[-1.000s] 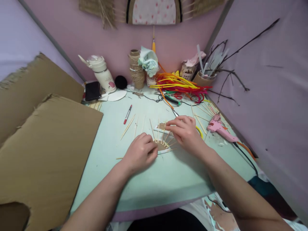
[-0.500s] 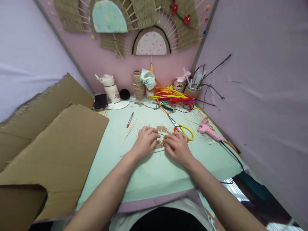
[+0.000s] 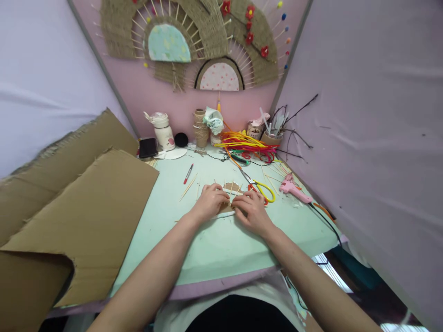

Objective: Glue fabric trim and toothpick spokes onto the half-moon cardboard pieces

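A small brown cardboard piece with thin wooden sticks across it and a white strip along its lower edge lies at the middle of the table. My left hand rests on its left side, fingers bent over and pressed together on it. Across a narrow gap, my right hand grips the right side, fingertips close to the sticks. The hands cover much of the piece, and what lies under the fingertips is hidden. Behind my right hand, scissors with yellow and orange handles lie partly covered.
A pink glue gun with a black cord lies to the right. Large cardboard sheets cover the left side. A red-grey pen and loose sticks lie nearby. At the back stand a bottle, twine and colourful pipe cleaners.
The camera view has tilted up slightly, showing more of the wall. Both hands stay at the cardboard piece, my right fingers shifted a little closer to my left.
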`<state>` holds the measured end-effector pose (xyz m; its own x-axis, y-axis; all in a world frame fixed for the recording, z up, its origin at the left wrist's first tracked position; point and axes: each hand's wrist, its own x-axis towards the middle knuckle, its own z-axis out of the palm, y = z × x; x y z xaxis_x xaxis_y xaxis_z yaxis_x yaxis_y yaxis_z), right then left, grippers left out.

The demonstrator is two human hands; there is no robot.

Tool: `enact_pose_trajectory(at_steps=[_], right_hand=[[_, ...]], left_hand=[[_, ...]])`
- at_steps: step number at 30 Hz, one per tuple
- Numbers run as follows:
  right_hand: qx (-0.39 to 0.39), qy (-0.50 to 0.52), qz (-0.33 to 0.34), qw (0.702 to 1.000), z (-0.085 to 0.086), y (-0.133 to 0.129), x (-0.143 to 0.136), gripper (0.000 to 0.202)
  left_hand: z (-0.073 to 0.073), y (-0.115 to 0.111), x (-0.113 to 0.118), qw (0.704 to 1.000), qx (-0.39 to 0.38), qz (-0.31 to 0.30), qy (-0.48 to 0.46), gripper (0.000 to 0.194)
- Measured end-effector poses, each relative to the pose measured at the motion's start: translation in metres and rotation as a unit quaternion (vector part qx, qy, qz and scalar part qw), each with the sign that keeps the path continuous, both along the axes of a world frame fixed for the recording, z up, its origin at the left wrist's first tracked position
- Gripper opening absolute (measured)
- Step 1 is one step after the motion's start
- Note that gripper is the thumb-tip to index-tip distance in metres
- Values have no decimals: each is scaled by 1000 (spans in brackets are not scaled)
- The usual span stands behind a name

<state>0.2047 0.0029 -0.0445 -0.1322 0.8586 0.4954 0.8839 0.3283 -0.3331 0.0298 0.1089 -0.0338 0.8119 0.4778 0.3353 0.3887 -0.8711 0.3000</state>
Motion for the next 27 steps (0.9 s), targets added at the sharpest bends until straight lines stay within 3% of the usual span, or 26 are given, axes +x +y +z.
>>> enact_pose_trajectory(at_steps=[27], right_hand=[[5, -35, -9, 999, -1, 1, -2, 20]], left_hand=[[-10, 2, -3, 1000, 24, -5, -12, 19]])
